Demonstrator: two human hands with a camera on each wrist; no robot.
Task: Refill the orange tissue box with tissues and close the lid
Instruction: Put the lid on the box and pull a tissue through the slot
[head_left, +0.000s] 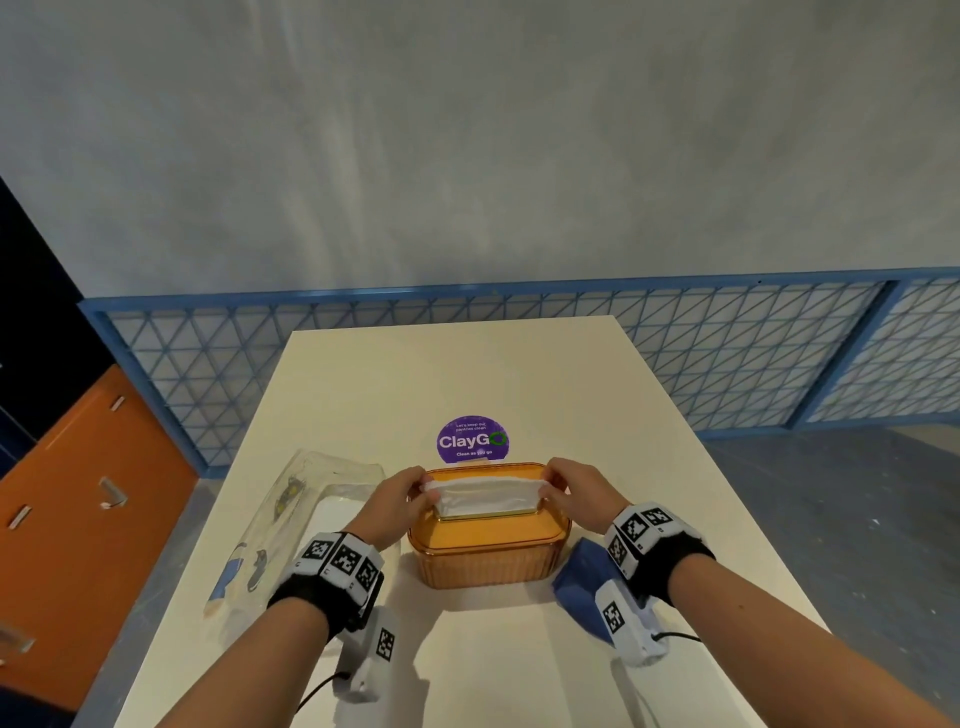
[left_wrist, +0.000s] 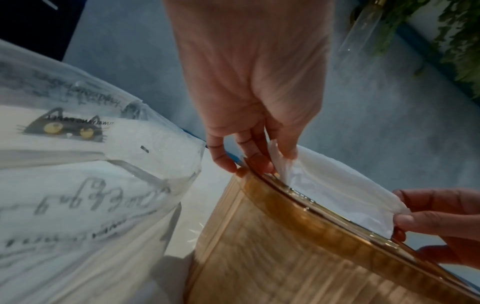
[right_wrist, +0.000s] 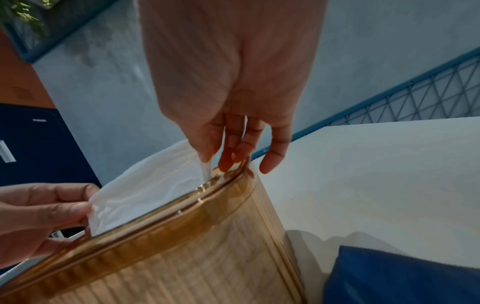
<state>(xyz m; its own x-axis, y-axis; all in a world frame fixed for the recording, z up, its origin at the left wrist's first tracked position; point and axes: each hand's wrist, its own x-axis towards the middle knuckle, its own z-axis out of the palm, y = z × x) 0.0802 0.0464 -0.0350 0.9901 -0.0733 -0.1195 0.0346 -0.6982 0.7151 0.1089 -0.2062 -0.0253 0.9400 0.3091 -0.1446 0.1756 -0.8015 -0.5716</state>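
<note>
The ribbed orange tissue box (head_left: 488, 558) stands mid-table with its lid lying on top. A white tissue (head_left: 485, 496) rises from the lid's gold-rimmed slot. My left hand (head_left: 423, 491) pinches the tissue's left end and my right hand (head_left: 546, 484) pinches its right end, stretching it flat between them. The left wrist view has the left hand (left_wrist: 281, 157) pinching the tissue (left_wrist: 337, 185) at the edge of the box (left_wrist: 285, 257). Seen from the right wrist, the right hand (right_wrist: 207, 162) pinches the tissue (right_wrist: 155, 189) just above the box (right_wrist: 207, 257).
A clear plastic tissue wrapper (head_left: 291, 519) with a cat print lies left of the box. A folded blue cloth (head_left: 576, 584) lies to its right. A purple round sticker (head_left: 471, 439) sits behind it. A blue mesh fence (head_left: 727, 353) runs past the table's far end.
</note>
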